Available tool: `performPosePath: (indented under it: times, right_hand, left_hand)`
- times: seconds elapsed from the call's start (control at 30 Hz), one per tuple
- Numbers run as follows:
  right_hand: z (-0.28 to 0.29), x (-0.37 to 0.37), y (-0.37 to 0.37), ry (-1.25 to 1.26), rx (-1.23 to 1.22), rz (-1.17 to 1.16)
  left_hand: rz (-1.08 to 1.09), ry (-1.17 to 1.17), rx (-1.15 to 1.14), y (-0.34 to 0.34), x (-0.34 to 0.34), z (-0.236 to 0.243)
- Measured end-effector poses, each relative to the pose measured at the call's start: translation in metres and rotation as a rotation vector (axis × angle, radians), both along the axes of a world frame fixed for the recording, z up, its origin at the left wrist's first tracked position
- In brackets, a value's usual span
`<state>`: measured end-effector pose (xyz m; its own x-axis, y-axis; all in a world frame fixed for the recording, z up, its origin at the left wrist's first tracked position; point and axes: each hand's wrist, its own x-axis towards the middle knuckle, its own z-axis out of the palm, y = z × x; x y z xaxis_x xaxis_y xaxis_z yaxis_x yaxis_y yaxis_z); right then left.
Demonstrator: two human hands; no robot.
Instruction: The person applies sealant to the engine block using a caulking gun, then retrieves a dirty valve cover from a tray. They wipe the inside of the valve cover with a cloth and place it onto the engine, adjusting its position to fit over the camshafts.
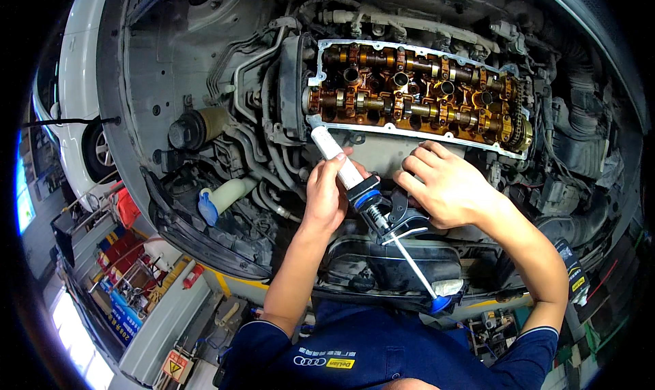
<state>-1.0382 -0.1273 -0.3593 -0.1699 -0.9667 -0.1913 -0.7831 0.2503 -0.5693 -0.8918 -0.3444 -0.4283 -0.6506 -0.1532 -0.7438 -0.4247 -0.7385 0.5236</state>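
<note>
At the near left corner of the exposed cylinder head (390,127), a caulking gun (369,200) is slanting, nozzle (316,121) foremost. The left hand (327,192) is pinching the gun's white cartridge (336,155); the right hand (447,184) (curled, its hold impossible to tell) is hanging beside the handle (400,202).

The open engine bay (147,69) of a car carries everything here. Just beyond the left hand (327,192) and right hand (443,185) sits an uncovered cylinder head (390,127), two camshafts (423,109) lying along it, oily and amber. A dark upright cover (292,90) stands past the left hand, against the head's end. Left of that hand are a black-capped canister (190,129) and, nearer, a pale reservoir (232,193) with a blue cap. Well right of the right hand runs a black ribbed hose (583,114).
</note>
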Motion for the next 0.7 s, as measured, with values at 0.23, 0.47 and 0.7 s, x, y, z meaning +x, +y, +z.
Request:
performPosePath:
  times: [0.23,0.47,0.7]
  right_hand:
    - [-0.007,-0.001,-0.002,0.03,-0.015,-0.009]
    - [-0.012,-0.003,-0.005,0.018,-0.038,-0.017]
    - [-0.013,-0.004,-0.006,0.008,-0.02,-0.016]
  left_hand:
    - [-0.001,-0.012,0.004,-0.003,-0.003,-0.005]
    - [0.005,-0.022,0.007,-0.006,-0.004,-0.006]
    - [0.014,-0.029,0.016,-0.006,-0.004,-0.008]
